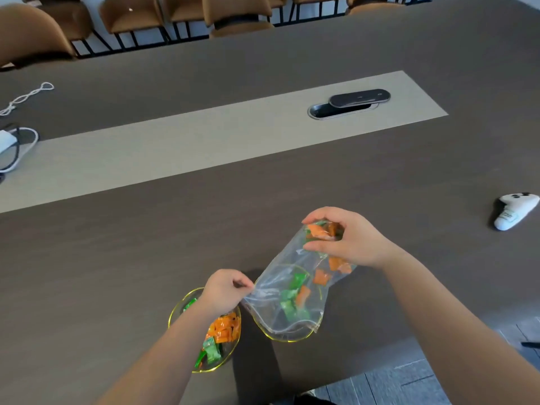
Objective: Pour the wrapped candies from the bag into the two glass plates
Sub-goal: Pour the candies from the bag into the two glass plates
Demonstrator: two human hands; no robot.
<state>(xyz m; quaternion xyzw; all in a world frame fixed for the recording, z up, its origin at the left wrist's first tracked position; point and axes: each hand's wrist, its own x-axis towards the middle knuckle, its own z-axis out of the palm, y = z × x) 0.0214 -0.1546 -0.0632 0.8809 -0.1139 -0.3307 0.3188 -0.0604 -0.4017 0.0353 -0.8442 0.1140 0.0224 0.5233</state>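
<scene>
My right hand (347, 238) clamps the bag's (287, 290) raised bottom, my left hand (225, 289) pinches its mouth edge. The bag tilts over the right plate (280, 338); candies (292, 302) slide inside. The left plate (175, 308) holds candies already.

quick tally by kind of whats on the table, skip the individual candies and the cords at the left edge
glass plates: 2, left plate and right plate
clear plastic bag: 1
white game controller: 1
white string: 1
total: 5
</scene>
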